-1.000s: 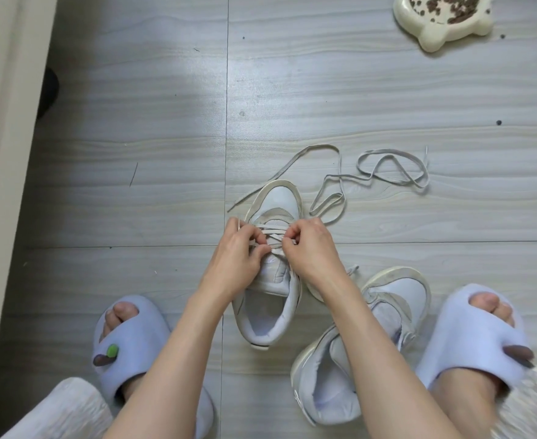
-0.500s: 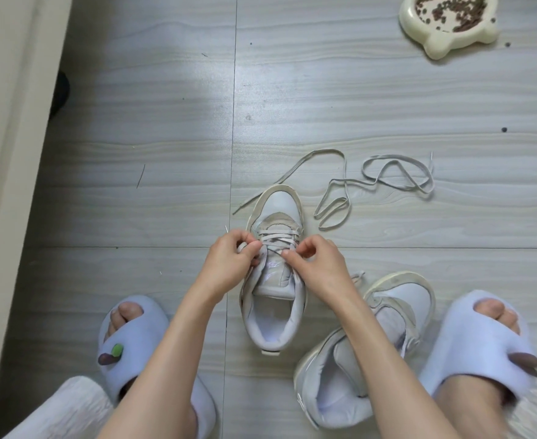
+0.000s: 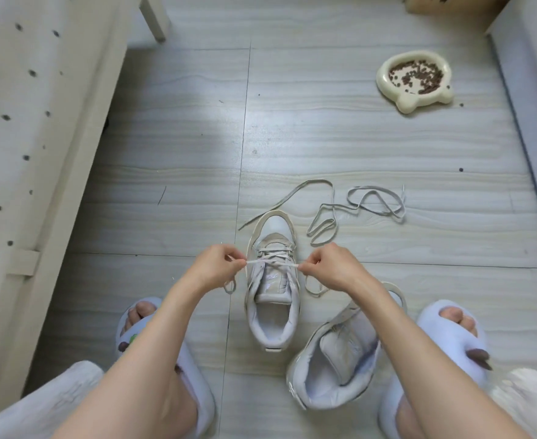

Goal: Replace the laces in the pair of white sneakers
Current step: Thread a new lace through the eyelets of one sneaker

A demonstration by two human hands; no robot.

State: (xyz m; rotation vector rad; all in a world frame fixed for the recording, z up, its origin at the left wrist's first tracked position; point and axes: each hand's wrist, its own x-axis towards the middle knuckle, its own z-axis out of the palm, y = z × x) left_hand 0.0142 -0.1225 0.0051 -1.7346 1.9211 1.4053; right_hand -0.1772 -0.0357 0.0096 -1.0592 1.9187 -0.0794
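A white sneaker (image 3: pixel 273 299) stands on the floor between my feet, toe pointing away, with a lace (image 3: pixel 273 259) threaded through its lower eyelets. My left hand (image 3: pixel 219 264) pinches one lace end at the shoe's left side. My right hand (image 3: pixel 327 267) pinches the other end at its right side, and the lace runs taut between them across the tongue. The second white sneaker (image 3: pixel 337 365) lies tilted to the right, without a lace, partly under my right forearm. A loose lace (image 3: pixel 352 207) lies in loops on the floor beyond the shoes.
A cream pet bowl (image 3: pixel 416 80) with brown kibble sits at the far right. A pale furniture frame (image 3: pixel 52 147) runs along the left. My feet in light slippers (image 3: pixel 451 331) flank the shoes. A cardboard box (image 3: pixel 451 4) is at the top right.
Both hands have drawn apart from the shoe's middle, pulling the lace ends out sideways until taut. The camera has tilted up, showing more floor.
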